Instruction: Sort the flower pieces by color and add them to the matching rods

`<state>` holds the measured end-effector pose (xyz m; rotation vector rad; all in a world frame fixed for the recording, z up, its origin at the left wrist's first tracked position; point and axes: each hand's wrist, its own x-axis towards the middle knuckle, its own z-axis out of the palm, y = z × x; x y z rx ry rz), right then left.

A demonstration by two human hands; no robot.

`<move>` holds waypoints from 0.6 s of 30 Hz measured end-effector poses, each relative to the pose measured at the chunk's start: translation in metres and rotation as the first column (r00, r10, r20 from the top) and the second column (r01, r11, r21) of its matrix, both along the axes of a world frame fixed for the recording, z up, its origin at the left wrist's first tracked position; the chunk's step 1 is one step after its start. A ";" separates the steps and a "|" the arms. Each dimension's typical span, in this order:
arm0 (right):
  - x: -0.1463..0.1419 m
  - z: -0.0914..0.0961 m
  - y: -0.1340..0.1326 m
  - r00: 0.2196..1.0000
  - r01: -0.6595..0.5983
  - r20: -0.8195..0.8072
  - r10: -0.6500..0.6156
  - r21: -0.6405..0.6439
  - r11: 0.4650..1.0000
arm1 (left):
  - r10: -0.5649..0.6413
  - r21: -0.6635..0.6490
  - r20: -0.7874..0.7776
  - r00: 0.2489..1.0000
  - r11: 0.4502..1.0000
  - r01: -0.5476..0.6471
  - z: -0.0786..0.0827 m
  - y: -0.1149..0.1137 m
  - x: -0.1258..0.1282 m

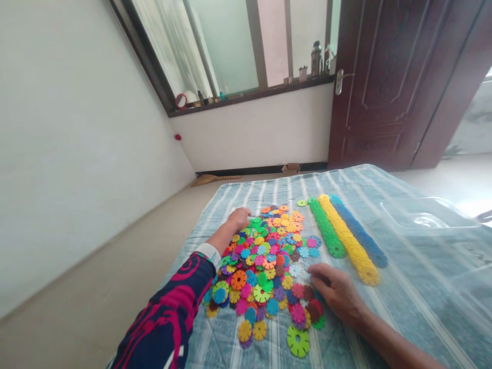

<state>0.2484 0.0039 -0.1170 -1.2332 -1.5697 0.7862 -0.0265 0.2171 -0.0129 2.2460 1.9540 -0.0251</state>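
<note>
Multicoloured plastic snowflake discs (257, 266) lie heaped on a striped blue bedspread (215, 341). I see the left hand (239, 219) palm-down on the pile's far edge; the right hand (334, 292) curls at its right side, though I can't tell whether either grips anything.

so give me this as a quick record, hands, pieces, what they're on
left hand: on the far edge of the pile
right hand: fingers at the pile's near right, by dark red discs
pile: coloured plastic snowflake discs
rows: green, yellow, blue stacked discs
under: striped quilt
beside: clear plastic tub
</note>
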 end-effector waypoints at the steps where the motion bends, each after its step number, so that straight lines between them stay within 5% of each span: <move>1: 0.000 0.000 0.000 1.000 -0.002 0.003 0.002 -0.001 1.000 | -0.005 -0.030 -0.006 1.000 1.000 0.005 -0.003 0.002 -0.003; 10: 0.000 0.001 0.001 1.000 -0.004 0.012 0.004 0.003 1.000 | 0.069 -0.117 0.081 0.994 0.991 -0.059 -0.010 0.017 -0.015; 18: -0.001 0.006 0.003 1.000 -0.015 0.002 0.015 0.033 0.999 | 0.135 -0.070 0.368 0.920 0.991 -0.117 0.012 0.007 -0.014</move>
